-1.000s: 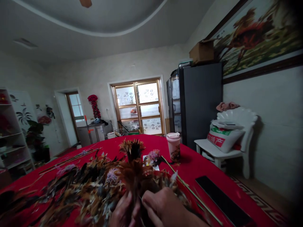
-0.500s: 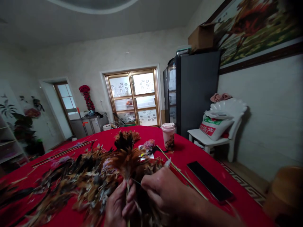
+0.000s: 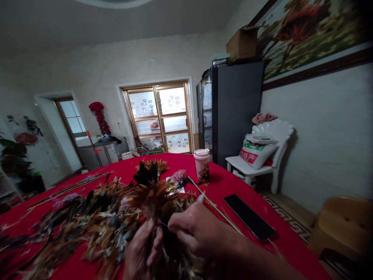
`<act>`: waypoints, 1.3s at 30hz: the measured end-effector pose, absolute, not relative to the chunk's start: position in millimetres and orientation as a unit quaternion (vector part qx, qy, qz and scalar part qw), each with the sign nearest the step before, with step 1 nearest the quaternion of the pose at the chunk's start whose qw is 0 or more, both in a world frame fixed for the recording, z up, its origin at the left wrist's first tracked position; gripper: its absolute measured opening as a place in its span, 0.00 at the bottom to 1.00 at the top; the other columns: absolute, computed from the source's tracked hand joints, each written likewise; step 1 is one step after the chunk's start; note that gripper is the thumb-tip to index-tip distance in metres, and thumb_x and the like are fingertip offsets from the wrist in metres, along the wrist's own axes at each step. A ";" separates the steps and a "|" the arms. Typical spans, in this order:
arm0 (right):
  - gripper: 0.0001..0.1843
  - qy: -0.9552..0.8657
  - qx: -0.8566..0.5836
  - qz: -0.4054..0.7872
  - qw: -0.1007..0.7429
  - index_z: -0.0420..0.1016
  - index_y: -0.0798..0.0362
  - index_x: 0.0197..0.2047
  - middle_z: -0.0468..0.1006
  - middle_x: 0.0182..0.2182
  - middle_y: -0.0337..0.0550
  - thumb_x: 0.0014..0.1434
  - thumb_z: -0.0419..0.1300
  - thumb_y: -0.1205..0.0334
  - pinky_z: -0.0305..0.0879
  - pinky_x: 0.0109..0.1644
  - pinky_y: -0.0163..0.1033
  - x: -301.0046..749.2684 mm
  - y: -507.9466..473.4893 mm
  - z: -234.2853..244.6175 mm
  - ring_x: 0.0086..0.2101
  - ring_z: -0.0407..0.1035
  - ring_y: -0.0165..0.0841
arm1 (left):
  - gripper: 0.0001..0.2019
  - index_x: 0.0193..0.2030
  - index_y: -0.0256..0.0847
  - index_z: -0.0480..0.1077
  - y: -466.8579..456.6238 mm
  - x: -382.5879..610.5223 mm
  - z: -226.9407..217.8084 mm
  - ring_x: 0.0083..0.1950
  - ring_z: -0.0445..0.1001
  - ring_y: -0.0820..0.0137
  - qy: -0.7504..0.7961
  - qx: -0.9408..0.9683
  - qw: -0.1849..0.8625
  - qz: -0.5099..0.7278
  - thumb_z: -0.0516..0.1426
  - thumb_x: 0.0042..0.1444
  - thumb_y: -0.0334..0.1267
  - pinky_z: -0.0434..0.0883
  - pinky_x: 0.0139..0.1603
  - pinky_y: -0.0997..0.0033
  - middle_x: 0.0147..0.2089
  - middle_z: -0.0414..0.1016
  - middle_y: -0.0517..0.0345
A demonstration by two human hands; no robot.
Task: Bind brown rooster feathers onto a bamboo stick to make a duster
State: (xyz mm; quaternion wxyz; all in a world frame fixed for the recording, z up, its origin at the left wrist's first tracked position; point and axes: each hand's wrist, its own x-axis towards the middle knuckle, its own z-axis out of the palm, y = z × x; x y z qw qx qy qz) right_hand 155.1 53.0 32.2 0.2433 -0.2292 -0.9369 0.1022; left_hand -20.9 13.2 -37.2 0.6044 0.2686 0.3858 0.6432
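Note:
A bunch of brown and black feathers [image 3: 151, 196] stands up in front of me over the red table [image 3: 227, 186]. My left hand [image 3: 141, 252] is closed round its lower end, fingers wrapped about the stems. My right hand [image 3: 198, 229] is closed in a pinch just right of the bunch; what it pinches is too thin to make out. A big loose heap of feathers [image 3: 72, 225] covers the table to the left. A thin bamboo stick [image 3: 214, 206] lies past my right hand.
A pink-lidded cup [image 3: 202, 165] and a black phone [image 3: 250, 217] sit on the table's right side. More sticks [image 3: 70, 188] lie at the far left. A white chair with a sack [image 3: 258, 153], a wooden stool [image 3: 342, 225] and a dark fridge [image 3: 233, 112] stand to the right.
My view has dropped and turned right, bringing the wooden stool into sight. Both hands have risen a little with the feather bunch, and my right hand has pulled slightly to the right.

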 end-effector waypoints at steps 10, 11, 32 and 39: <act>0.08 -0.921 -0.208 0.182 0.276 0.73 0.55 0.32 0.71 0.23 0.35 0.59 0.53 0.66 0.52 0.29 0.27 166.2 67.2 38.5 0.24 0.62 0.23 | 0.13 0.30 0.38 0.67 2.7 -24.6 -14.9 0.11 0.52 0.85 0.361 0.286 0.589 0.664 0.64 0.44 0.43 0.61 0.16 0.79 0.17 0.64 0.68; 0.08 -0.921 -0.205 0.187 0.274 0.73 0.55 0.32 0.71 0.23 0.35 0.59 0.53 0.67 0.52 0.30 0.27 166.0 66.5 38.4 0.25 0.63 0.22 | 0.13 0.31 0.38 0.68 3.7 -25.2 -16.3 0.11 0.51 0.85 0.368 0.284 0.571 0.677 0.64 0.43 0.43 0.61 0.16 0.79 0.17 0.63 0.69; 0.05 -0.961 -0.224 -0.019 -0.163 0.78 0.53 0.28 0.79 0.26 0.42 0.51 0.62 0.62 0.49 0.21 0.33 163.9 52.0 29.6 0.23 0.69 0.31 | 0.13 0.31 0.37 0.67 5.8 -20.9 -22.7 0.10 0.50 0.86 0.368 0.247 0.569 0.692 0.63 0.44 0.43 0.49 0.13 0.85 0.15 0.61 0.69; 0.10 -0.917 -0.317 -0.014 -0.242 0.80 0.61 0.36 0.79 0.26 0.55 0.51 0.61 0.67 0.62 0.24 0.36 158.8 51.6 5.6 0.25 0.74 0.42 | 0.13 0.34 0.38 0.68 9.0 -25.3 -31.9 0.11 0.50 0.86 0.372 0.271 0.577 0.675 0.61 0.48 0.45 0.48 0.13 0.84 0.16 0.63 0.67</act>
